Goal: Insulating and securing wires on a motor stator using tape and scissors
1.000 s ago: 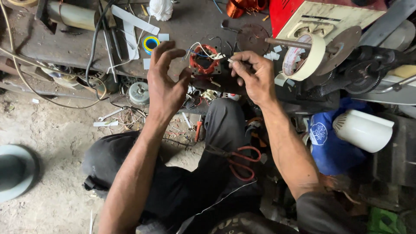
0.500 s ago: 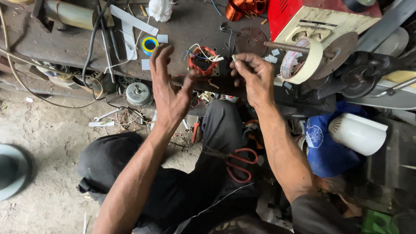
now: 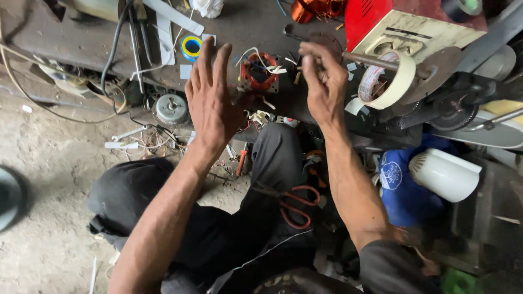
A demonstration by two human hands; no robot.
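Two bare hands are hovering over a dark, cluttered worktop [image 3: 261, 22] in the upper middle of the frame. The left hand [image 3: 212, 103] is spreading flat, its fingers [image 3: 206, 62] open and pointing up the frame, holding nothing. The right hand [image 3: 324, 81] is curling loosely, fingers bent toward the thumb; whether anything thin is pinched there cannot be told. Between the two hands, a small motor stator [image 3: 259, 72] with reddish copper windings and white leads is sitting on the worktop, just beside the left fingertips and apart from the right hand. Near the right hand, a roll of cream tape [image 3: 400, 90] is hanging on a metal rod by a red and cream box [image 3: 403, 24]. A blue and yellow tape roll [image 3: 192, 47] is lying above the left hand. Red-handled scissors [image 3: 297, 204] are resting on the person's dark trousers in the lower middle. A white canister [image 3: 444, 174] is lying at the right, next to blue cloth [image 3: 403, 190].
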